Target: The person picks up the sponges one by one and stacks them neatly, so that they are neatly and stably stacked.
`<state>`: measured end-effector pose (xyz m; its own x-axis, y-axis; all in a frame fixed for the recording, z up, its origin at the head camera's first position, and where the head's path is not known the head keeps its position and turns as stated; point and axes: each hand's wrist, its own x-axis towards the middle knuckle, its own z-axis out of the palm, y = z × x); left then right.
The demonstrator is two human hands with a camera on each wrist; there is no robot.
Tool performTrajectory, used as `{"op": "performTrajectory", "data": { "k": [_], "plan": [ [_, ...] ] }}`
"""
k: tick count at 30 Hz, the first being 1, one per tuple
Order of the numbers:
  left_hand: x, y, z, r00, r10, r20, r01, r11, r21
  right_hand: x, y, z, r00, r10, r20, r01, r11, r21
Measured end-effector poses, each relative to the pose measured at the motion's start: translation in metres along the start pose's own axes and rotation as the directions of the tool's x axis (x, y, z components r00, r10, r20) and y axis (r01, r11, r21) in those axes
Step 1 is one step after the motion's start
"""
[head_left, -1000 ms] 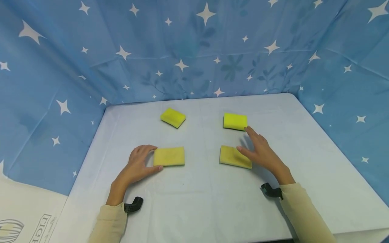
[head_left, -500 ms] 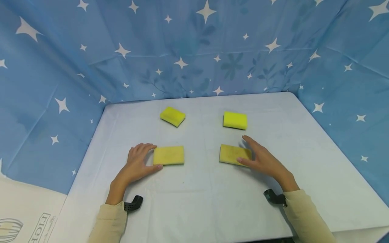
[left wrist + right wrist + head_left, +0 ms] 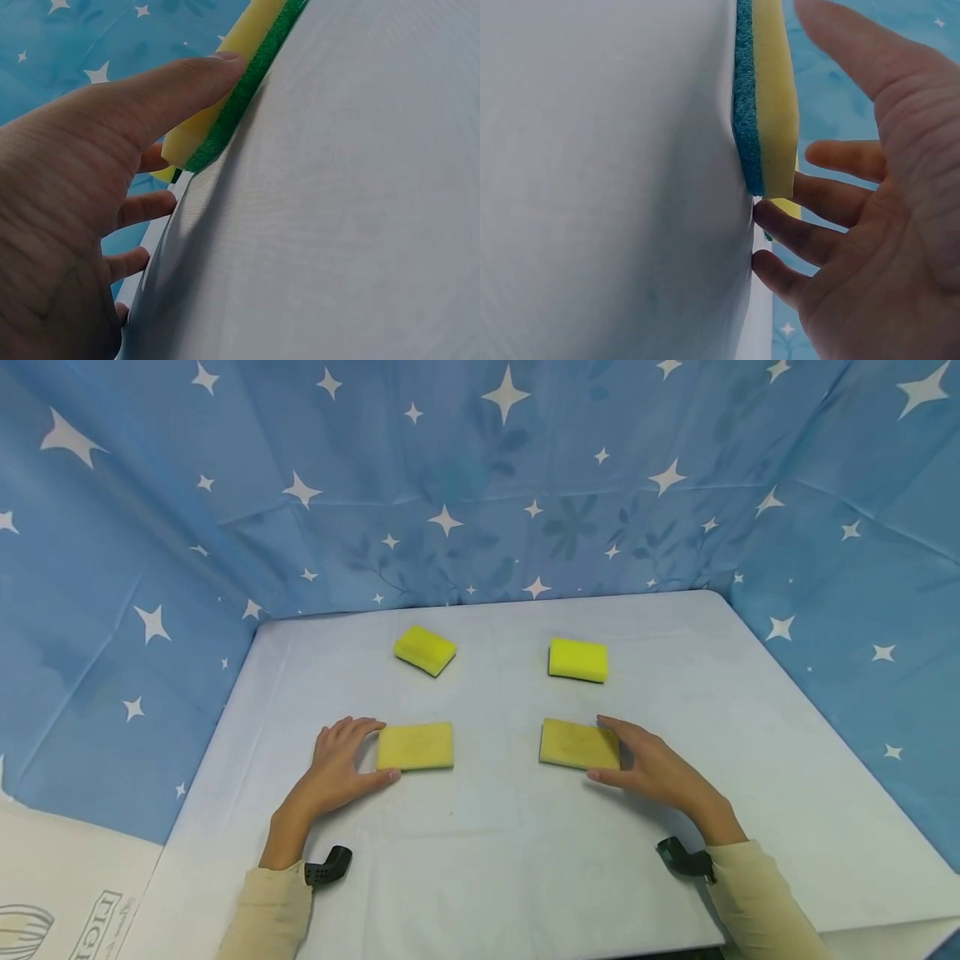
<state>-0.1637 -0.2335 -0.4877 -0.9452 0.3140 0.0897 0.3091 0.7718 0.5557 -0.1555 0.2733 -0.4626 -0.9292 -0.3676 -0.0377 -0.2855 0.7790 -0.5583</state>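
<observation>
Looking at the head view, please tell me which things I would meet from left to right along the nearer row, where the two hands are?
Left hand, near-left yellow sponge, near-right yellow sponge, right hand.

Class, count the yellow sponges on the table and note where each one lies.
4: a near-left sponge at the left hand, a near-right sponge at the right hand, a far-left sponge lying askew, and a far-right sponge. None appears hidden.

You have a lane up the desk [image 3: 487, 860] between the left sponge [image 3: 416, 747] and right sponge [image 3: 576, 743], then between two far sponges [image 3: 425, 650] [image 3: 577, 660]. A curtain [image 3: 450, 468] blocks the back.
</observation>
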Motion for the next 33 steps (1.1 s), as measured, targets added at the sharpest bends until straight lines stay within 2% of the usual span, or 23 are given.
{"op": "performTrajectory", "data": {
  "k": [10,21,33],
  "plan": [
    [-0.001,0.0,-0.001,1.0,-0.024,0.013,0.024,1.0,0.009,-0.003,0.002,0.004,0.999,-0.028,-0.015,0.028,1.0,-0.004],
    [-0.001,-0.004,0.001,1.0,-0.023,0.009,0.023,1.0,-0.003,-0.001,-0.001,0.004,0.999,-0.019,-0.032,0.018,1.0,-0.021],
    [0.0,-0.003,0.0,1.0,-0.018,0.01,0.018,1.0,0.0,0.014,-0.01,0.001,0.993,-0.116,-0.031,0.115,0.993,-0.012]
  ]
}}
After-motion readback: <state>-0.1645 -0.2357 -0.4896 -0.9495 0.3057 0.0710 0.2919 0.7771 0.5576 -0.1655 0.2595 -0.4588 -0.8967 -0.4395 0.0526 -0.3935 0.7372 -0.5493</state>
